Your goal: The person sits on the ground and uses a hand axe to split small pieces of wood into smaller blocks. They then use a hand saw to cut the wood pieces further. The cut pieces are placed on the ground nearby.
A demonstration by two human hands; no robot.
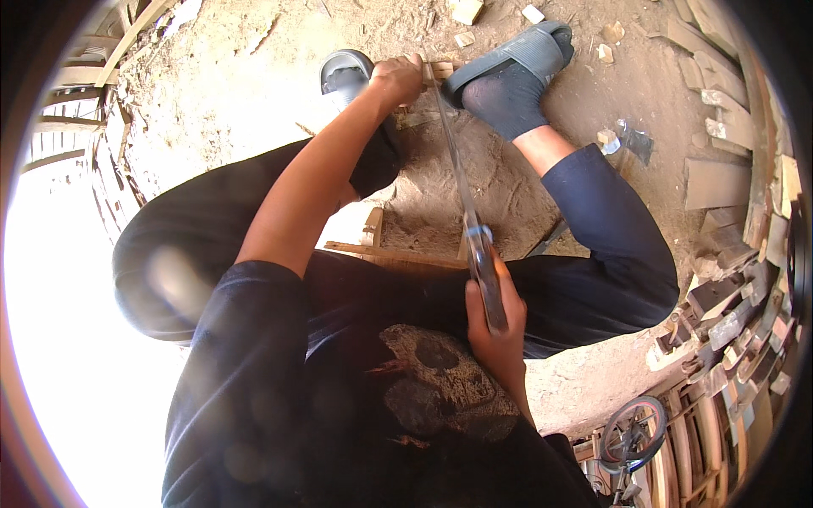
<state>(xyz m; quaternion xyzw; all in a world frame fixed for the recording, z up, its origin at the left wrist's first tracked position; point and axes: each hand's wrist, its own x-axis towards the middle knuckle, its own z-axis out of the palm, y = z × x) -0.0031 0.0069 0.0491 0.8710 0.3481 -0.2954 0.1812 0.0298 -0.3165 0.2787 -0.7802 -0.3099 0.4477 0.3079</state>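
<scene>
Head cam: ok so your saw [467, 207] is pointing away from you, tip up by your feet and handle [488, 288] back near your lap. Long axis runs nearly straight up the view, leaning a bit left toward the tip. Blade's seen close to edge-on, so it reads as a thin strip, & it sits btwn your lower legs w/ the far end right beside a small wood piece [440, 71]. Can't tell from this angle if the teeth are actually in it.

Your R hand [501, 345] is closed round the dark handle, thumb on the L side, fingers wrapped on the R, forearm coming in low by your shirt. Your L arm's reaching out long, elbow only slightly bent, running up & right across your L leg. L hand [396, 82] is half curled, back of it facing the cam, at the L end of the wood, just L of the blade tip. Fingertips are hidden tho, so can't tell how firm a hold it has, if any.

FYI the wood's btwn your feet, w/ your R grey sandal [512, 63] just beside it. Few pale offcuts [465, 10] lie on the dirt past that.
</scene>
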